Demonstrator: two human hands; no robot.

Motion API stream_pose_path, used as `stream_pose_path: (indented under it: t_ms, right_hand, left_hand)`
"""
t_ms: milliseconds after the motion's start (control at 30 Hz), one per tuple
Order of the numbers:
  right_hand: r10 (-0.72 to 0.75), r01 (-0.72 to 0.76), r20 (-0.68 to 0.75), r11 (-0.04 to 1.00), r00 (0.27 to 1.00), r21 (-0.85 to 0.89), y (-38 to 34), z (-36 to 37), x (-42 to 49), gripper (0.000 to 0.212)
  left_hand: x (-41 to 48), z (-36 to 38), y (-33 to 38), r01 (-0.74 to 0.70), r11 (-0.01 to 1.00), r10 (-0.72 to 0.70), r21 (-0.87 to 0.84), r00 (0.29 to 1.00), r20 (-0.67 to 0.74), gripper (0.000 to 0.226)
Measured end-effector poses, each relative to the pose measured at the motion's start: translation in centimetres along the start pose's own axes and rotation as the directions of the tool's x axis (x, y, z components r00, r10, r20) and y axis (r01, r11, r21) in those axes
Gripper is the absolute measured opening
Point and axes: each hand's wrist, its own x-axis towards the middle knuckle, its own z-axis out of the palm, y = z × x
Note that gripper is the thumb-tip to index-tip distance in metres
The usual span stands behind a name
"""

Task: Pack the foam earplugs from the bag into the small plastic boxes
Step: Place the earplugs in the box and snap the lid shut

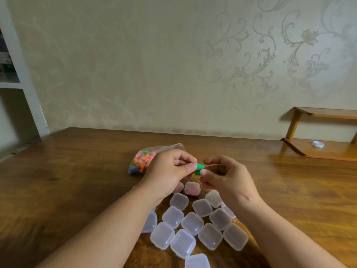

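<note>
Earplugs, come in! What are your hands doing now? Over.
Both hands up: left hand and right hand pinch green earplugs. Below, small boxes, lids shut. Behind, bag; nothing blocking.

Dark brown wooden table (pixel 63 186), glossy, grain showing, runs right up to the far wall (pixel 135 64). Wall is cream wallpaper w/ a pale scroll-and-flower pattern, clearest at upper right. Far right, on the table: a lighter wood two-tier stand (pixel 326 153), rounded corners, its top tier (pixel 328 113) carried on a slanted leg. On the lower tier lies a small round white cap (pixel 318 144), flat, near the back. Far left: white shelving unit (pixel 23 78) beside the wall, 2 compartments in view. Upper one has some stuff in it, too blurred & cut off to make out; lower one is in shadow.
</note>
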Motion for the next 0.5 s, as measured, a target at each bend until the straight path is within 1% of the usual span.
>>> stream_pose_path:
  t_ms: [100,200,233,333,500]
  right_hand:
    - [-0.009,0.008,0.022,1.000,1.000,0.030,0.0,0.1,-0.1,0.018]
    - [-0.006,0.007,-0.007,0.999,1.000,0.032,0.0,0.0,-0.1,0.010]
    - [-0.006,0.007,-0.030,1.000,1.000,0.026,0.0,-0.1,0.0,0.009]
    - [-0.010,0.011,-0.071,1.000,0.997,0.017,-0.2,-0.3,0.0,0.007]
    - [0.004,-0.003,-0.059,1.000,0.998,0.003,-0.2,-0.2,-0.1,0.009]
  left_hand:
    - [-0.1,-0.1,0.1,-0.003,1.000,0.003,0.029,1.000,0.022,0.015]
    - [0.1,-0.5,0.2,-0.012,0.997,0.011,0.078,1.000,0.020,0.012]
    - [0.2,-0.7,0.3,-0.022,0.992,0.021,0.121,1.000,0.004,0.010]
    - [0.4,-1.6,0.7,-0.064,0.939,0.073,0.339,0.997,-0.013,0.007]
    - [0.2,-2.4,0.8,-0.065,0.841,0.014,0.537,0.995,0.097,0.006]
